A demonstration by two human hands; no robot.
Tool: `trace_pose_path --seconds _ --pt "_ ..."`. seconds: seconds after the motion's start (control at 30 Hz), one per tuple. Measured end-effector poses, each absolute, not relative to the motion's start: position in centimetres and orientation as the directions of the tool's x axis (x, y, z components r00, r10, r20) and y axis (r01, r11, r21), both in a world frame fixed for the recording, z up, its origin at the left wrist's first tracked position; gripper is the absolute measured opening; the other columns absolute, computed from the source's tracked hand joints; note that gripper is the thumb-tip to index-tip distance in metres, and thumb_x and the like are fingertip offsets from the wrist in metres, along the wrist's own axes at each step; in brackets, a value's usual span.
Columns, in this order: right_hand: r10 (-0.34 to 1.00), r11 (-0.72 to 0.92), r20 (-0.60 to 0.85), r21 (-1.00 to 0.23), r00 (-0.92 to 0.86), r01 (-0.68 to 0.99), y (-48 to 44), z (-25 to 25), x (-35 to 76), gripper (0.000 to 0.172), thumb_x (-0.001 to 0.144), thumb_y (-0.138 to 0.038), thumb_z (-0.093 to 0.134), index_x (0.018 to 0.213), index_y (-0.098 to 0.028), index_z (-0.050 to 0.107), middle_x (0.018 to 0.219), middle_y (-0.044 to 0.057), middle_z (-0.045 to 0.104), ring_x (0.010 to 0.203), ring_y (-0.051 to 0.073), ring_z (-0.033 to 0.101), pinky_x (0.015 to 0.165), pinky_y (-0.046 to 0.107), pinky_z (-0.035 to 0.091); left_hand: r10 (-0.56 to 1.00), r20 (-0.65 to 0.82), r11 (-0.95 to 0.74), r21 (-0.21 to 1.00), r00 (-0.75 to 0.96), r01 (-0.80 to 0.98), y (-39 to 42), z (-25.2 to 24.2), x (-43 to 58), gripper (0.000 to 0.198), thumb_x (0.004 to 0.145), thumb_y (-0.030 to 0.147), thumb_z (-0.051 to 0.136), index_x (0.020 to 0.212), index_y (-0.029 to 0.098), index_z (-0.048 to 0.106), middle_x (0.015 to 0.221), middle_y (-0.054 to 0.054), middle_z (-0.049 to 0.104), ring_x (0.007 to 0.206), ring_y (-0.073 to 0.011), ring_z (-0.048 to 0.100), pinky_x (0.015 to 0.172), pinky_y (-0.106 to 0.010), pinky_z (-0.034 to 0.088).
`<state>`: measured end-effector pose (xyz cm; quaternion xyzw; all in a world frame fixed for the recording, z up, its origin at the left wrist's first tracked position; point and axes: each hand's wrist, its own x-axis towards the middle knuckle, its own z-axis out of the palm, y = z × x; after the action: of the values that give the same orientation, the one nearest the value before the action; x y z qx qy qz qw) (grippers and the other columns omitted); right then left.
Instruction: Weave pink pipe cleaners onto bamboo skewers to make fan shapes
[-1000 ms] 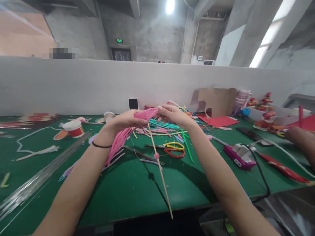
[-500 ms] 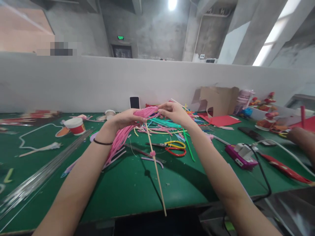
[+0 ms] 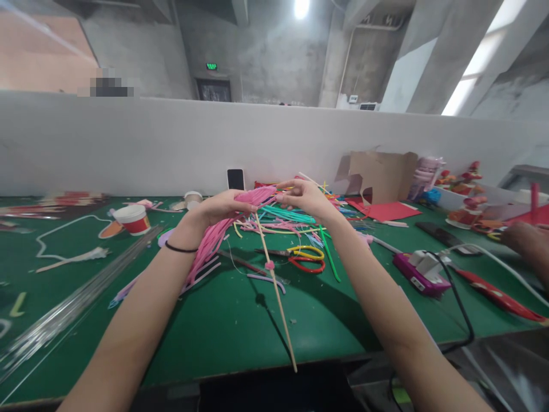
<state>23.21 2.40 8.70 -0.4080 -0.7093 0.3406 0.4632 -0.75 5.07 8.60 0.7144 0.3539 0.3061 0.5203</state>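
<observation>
The left hand is raised above the green desk, its grip closed round a bundle of pink strips. The strips trail from the fist towards 7 o'clock until their loose ends reach the desk. A thin wooden stick hangs from the same fist towards 5 o'clock, carrying a small pink bead partway down, and its lower tip passes the desk's near edge. How the stick is caught in the fingers is hidden. The right hand, at 3 o'clock of the left and just beside it, has its grip narrowed to a fingertip pinch on the top end of the bundle. Over the last second neither hand has let go or travelled. The only change is that the stick's lower tip swung a little towards 7 o'clock and came partly back, with the bead following. That suggests the work is small finger work at the bundle's top end, with nothing put down or taken up. Below the hands, towards 5 o'clock, yellow-and-red scissors lie among loose coloured strips. A red-and-white cup stands at 9 o'clock and a purple tool lies at 4 o'clock. Another person's hand rests near the desk's 3 o'clock end.
</observation>
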Motion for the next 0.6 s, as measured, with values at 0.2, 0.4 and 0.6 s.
trace_pose_path --seconds 0.2,0.4,0.6 --pt "0.923 0.369 0.333 -0.909 -0.194 0.195 2.9 8.1 22.8 0.031 0.081 -0.021 0.075 0.110 -0.014 0.067 0.080 0.006 0.074 0.066 0.012 0.067 0.057 0.021 0.054 0.822 0.065 -0.228 0.948 0.566 0.222 4.7 8.8 -0.3 0.039 0.066 0.026 0.081 0.103 0.017 0.073 0.085 -0.006 0.069 0.068 -0.0143 0.061 0.058 -0.026 0.048" --pt "0.925 0.336 0.296 -0.931 -0.238 0.146 3.3 7.5 22.8 0.033 0.082 -0.028 0.075 0.110 -0.015 0.067 0.084 0.007 0.074 0.071 0.013 0.069 0.057 0.020 0.053 0.795 0.051 -0.228 0.949 0.605 0.220 4.6 8.6 -0.1 0.036 0.069 0.026 0.080 0.102 0.016 0.072 0.073 -0.001 0.062 0.057 -0.0090 0.049 0.050 -0.022 0.037" --pt "0.916 0.373 0.320 -0.903 -0.243 0.216 3.1 7.5 22.9 0.035 0.080 -0.024 0.075 0.112 -0.014 0.066 0.082 0.006 0.073 0.070 0.012 0.066 0.058 0.020 0.053 0.806 0.013 -0.204 0.945 0.592 0.257 4.6 8.8 -0.2 0.026 0.069 0.025 0.081 0.092 0.017 0.071 0.066 0.002 0.054 0.054 -0.0079 0.044 0.047 -0.021 0.033"
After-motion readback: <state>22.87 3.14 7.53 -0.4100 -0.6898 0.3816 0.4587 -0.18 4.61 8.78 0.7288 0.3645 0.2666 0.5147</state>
